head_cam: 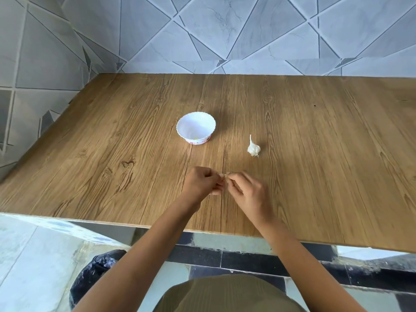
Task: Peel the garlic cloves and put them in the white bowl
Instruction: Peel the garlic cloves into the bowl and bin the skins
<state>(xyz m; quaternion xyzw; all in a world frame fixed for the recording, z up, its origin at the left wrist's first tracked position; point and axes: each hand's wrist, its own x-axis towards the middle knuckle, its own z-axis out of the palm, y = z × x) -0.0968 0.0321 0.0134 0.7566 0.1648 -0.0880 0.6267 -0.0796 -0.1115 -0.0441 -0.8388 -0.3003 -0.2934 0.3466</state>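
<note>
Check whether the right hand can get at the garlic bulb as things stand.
Probably yes: the garlic bulb lies on bare table just beyond the right hand, nothing between, though its fingers pinch a small pale piece.

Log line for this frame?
step: peeling | left hand: pinches small pale garlic clove | right hand: pinches same clove | white garlic bulb: on wooden table | white scalloped bowl: untouched
</note>
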